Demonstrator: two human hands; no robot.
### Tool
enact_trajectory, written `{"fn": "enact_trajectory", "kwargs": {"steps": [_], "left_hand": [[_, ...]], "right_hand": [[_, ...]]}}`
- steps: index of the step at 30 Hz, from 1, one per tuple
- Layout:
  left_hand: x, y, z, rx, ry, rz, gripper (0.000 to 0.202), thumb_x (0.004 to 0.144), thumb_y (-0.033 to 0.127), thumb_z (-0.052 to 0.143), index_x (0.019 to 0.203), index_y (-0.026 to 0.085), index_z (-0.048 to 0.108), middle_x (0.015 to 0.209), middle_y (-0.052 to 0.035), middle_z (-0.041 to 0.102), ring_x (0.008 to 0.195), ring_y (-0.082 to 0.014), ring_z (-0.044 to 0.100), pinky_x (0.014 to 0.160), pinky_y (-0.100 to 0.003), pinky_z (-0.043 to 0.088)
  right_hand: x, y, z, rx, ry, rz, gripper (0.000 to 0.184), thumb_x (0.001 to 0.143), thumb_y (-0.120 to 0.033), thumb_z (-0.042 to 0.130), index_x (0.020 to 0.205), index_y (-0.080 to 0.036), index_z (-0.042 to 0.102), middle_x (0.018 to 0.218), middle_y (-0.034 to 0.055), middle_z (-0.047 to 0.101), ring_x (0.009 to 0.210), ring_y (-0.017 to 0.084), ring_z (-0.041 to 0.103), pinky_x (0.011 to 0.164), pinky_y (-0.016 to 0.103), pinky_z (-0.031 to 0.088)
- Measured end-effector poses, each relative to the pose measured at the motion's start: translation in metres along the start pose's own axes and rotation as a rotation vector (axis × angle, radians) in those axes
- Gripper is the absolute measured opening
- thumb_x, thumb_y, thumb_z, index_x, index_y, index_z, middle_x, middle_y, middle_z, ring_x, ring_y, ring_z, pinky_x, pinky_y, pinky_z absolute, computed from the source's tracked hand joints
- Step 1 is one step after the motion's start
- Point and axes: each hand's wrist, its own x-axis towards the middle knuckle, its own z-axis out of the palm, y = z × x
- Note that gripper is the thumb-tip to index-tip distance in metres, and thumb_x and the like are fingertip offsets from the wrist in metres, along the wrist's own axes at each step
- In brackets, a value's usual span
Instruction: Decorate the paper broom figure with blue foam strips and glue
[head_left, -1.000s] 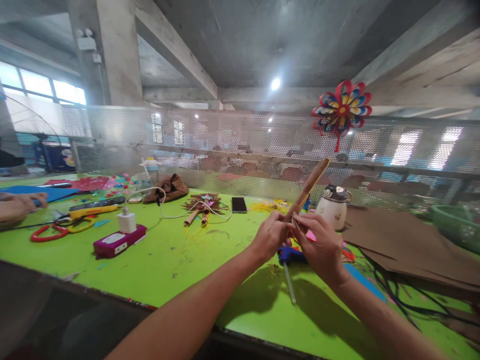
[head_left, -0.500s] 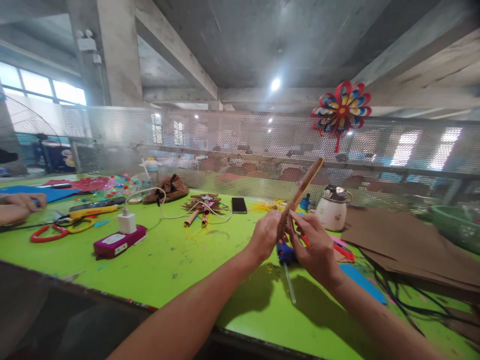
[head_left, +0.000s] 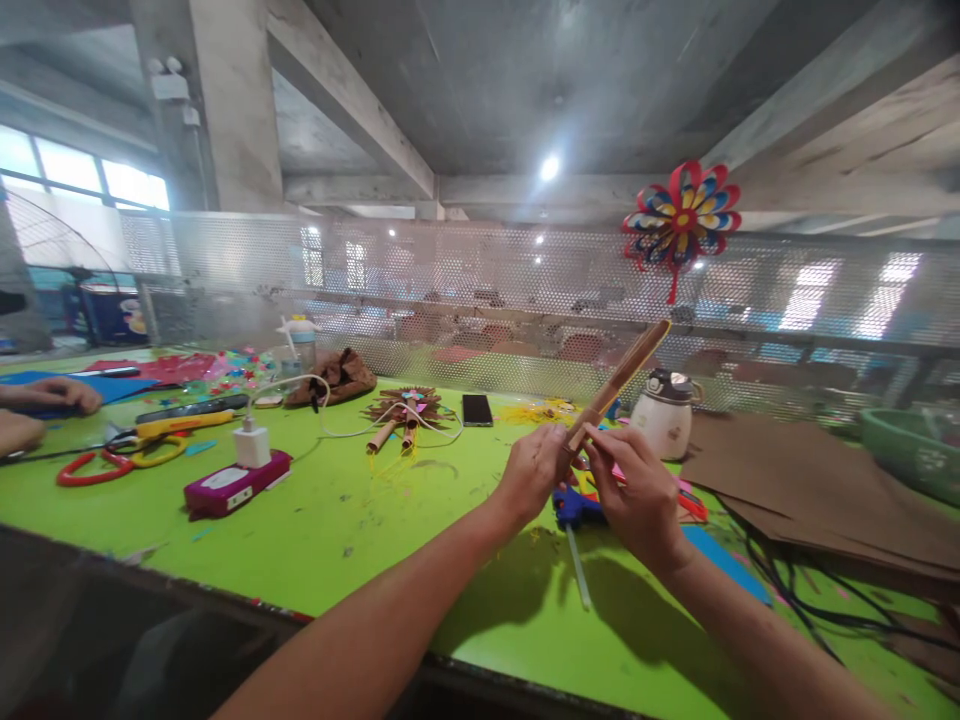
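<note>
The left hand [head_left: 534, 470] is wrapped around the lower end of a long, flat, yellow-edged brown strip [head_left: 626, 373], which slants up and right above a bright green tabletop [head_left: 337, 560]. The right hand [head_left: 637, 490] pinches the strip beside it. Below the hands lies a blue glue gun [head_left: 573, 507]; beyond stands a round white dark-lidded flask [head_left: 663, 418], with flat brown cardboard sheets [head_left: 810, 480] to its right.

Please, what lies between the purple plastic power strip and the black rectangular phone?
In the head view, a spiky brown paper craft and a thin white cable lie between them.
</note>
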Motion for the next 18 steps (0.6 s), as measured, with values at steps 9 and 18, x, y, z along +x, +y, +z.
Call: {"fn": "enact_trajectory", "kwargs": {"steps": [9,18], "left_hand": [[-0.0002,0.0070,-0.0004,-0.063,-0.004,-0.048,0.042,0.086,0.045,0.032,0.079,0.012,0.057,0.059,-0.0036,0.060,0.045,-0.0109,0.051,0.044,-0.023,0.041],[-0.0001,0.0069,-0.0018,0.014,0.012,-0.020,0.043,0.087,0.044,0.032,0.074,0.013,0.056,0.061,-0.0040,0.060,0.045,-0.0097,0.050,0.044,-0.022,0.042]], "right_hand": [[-0.0013,0.0090,0.0032,0.004,-0.009,-0.067,0.031,0.085,-0.011,0.051,0.114,-0.021,0.058,0.089,0.0068,0.061,0.081,0.018,0.058,0.074,0.037,0.051],[-0.0025,0.0089,0.0028,-0.065,-0.043,-0.104,0.037,0.085,-0.011,0.050,0.121,-0.019,0.054,0.090,0.0081,0.060,0.082,0.019,0.057,0.072,0.037,0.050]]}}
